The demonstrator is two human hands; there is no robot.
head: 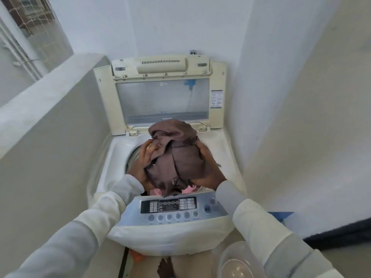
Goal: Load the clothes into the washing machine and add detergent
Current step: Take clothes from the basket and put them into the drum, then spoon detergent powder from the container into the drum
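Note:
A white top-loading washing machine stands in front of me with its lid raised against the back wall. Over the drum opening I hold a bundle of brown clothes between both hands. My left hand grips its left side, fingers curled into the cloth. My right hand grips the right side. Pink fabric shows in the drum just under the bundle. Most of the drum is hidden by the clothes.
The control panel with its buttons faces me at the machine's front. A grey low wall runs along the left, a white wall along the right. A clear plastic container sits at the lower right. A dark mat lies right.

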